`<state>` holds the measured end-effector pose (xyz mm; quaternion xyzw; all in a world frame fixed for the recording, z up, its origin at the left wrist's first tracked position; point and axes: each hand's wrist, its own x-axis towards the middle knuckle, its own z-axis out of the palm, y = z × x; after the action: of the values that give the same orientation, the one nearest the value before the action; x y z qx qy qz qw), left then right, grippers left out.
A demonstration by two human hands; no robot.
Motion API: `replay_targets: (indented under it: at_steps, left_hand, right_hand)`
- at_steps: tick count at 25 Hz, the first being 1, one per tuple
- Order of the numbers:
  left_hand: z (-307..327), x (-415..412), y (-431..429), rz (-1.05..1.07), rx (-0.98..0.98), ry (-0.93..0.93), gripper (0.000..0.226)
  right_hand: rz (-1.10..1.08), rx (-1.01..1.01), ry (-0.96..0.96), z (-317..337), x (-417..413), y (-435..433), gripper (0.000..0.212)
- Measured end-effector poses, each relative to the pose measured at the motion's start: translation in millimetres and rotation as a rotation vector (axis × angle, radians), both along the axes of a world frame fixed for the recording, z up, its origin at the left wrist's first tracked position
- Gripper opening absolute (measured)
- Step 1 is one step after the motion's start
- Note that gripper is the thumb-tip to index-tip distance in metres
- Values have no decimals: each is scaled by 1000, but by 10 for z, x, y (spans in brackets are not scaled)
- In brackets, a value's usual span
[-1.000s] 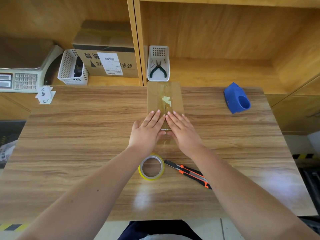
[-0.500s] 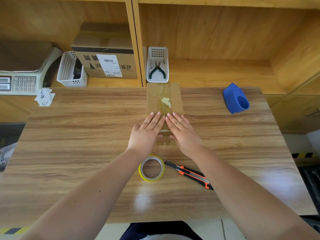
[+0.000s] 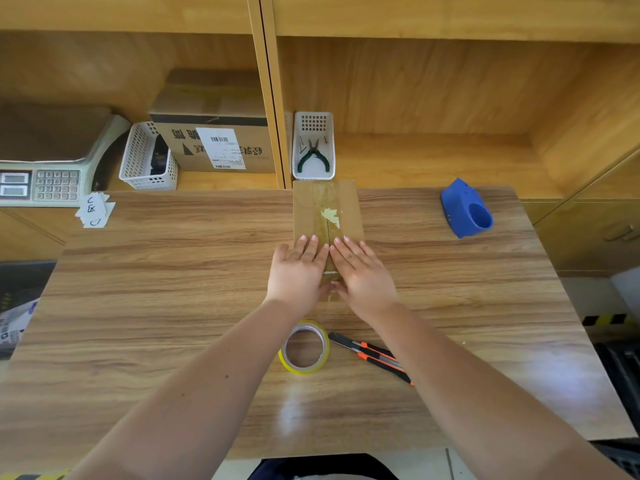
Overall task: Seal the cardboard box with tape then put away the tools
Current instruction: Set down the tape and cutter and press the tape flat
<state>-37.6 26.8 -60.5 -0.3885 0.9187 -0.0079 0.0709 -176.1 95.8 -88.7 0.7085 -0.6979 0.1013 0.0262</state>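
Note:
A narrow brown cardboard box (image 3: 325, 206) lies on the wooden table (image 3: 156, 306), its far end at the table's back edge. Clear tape runs along its centre seam, beside a torn pale patch. My left hand (image 3: 297, 271) and my right hand (image 3: 362, 275) rest flat, side by side, on the box's near half, fingers pointing away from me. Neither hand holds anything. A roll of tape (image 3: 304, 347) with a yellow rim lies flat just behind my left wrist. An orange and black utility knife (image 3: 372, 356) lies beside it, partly under my right forearm.
A blue tape dispenser (image 3: 465, 209) sits at the table's back right. On the shelf behind stand a white basket with green-handled pliers (image 3: 313, 155), a second white basket (image 3: 147, 161), a labelled carton (image 3: 214, 140) and a scale (image 3: 52, 161). Paper slips (image 3: 94, 211) lie at the back left.
Both hands have slid slightly toward me along the box top, staying flat on it. The tape roll and knife have not moved.

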Motion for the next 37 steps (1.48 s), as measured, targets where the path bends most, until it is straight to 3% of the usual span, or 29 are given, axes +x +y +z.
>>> replay_targets:
  at_steps: [6, 11, 18, 21, 24, 27, 29, 32, 37]
  left_hand:
    - [-102, 68, -32, -37, -46, 78, 68]
    - [-198, 194, -112, -159, -216, 188, 74]
    - [-160, 273, -94, -164, -21, 18, 75]
    - [21, 301, -38, -122, 100, 162, 93]
    - [135, 411, 147, 55, 105, 450, 89]
    - [-7, 628, 340, 233, 410, 676, 71]
    - [-155, 731, 458, 296, 687, 708, 63]
    - [-316, 722, 567, 323, 936, 594, 60]
    - [-415, 578, 545, 329, 1107, 453, 70]
  right_hand:
    - [36, 36, 9, 5, -48, -13, 67]
    - [134, 144, -44, 71, -219, -1, 67]
    - [116, 191, 34, 88, -181, 61, 71]
    - [70, 230, 50, 166, -129, 157, 89]
    - [13, 94, -134, 228, -28, 440, 88]
    - [6, -16, -274, 49, 68, 797, 70]
    - [-73, 142, -364, -96, 158, 960, 70]
    - [-222, 459, -509, -353, 336, 1015, 75]
    - [-348, 598, -653, -584, 534, 897, 83]
